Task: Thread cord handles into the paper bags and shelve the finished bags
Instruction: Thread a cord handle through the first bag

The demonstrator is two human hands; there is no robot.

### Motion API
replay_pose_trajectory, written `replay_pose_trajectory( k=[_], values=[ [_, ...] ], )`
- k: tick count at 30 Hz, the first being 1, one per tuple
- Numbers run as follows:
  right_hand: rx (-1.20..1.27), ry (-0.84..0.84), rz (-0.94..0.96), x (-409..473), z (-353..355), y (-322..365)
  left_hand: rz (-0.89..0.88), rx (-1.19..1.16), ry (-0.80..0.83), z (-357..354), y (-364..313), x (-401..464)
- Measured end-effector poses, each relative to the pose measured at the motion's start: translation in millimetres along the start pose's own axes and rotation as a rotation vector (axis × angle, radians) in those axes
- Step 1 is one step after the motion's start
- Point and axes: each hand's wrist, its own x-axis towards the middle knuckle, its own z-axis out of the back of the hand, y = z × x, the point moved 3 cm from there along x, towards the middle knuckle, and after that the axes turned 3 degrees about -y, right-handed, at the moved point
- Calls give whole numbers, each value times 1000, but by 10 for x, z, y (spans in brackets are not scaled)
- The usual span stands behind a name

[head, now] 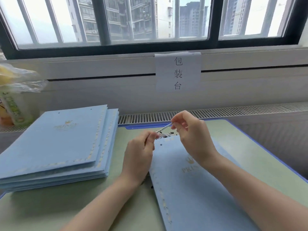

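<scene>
A flat light-blue paper bag [191, 189] with a gold crown print lies on the green mat in front of me, a punched hole near its top left corner. Above its top edge both hands hold a short blue-and-white twisted cord [164, 130]. My left hand [140, 154] pinches a bunch of cord at the lower end. My right hand [191, 134] pinches the upper end between thumb and fingertips. The cord runs taut between them. Small black cord tips show just behind the bag's top edge.
A stack of several flat blue bags [55, 147] lies at the left on the green mat [260, 157]. A plastic-wrapped green and yellow package [13, 97] stands at the far left. A radiator grille, a paper sign [178, 72] and a window are behind.
</scene>
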Motion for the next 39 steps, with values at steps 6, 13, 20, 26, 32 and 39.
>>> replay_pose_trajectory(
  k=[6, 13, 20, 26, 32, 39],
  values=[
    [-203, 63, 3, -50, -9, -282, 61, -21, 21, 76, 157, -14],
    [-324, 526, 350, -314, -321, -115, -60, 319, 151, -107, 283, -70],
    [-343, 461, 346, -292, -291, -40, 6, 332, 213, -134, 237, -106],
    [-274, 261, 228, -262, -172, -29, 102, 213, 257, -57, 232, -42],
    [-198, 234, 212, -237, -170, -23, 11, 79, 60, 42, 133, -34],
    [-290, 320, 231, -239, -257, 156, 188, 51, 137, -6, 207, -14]
  ],
)
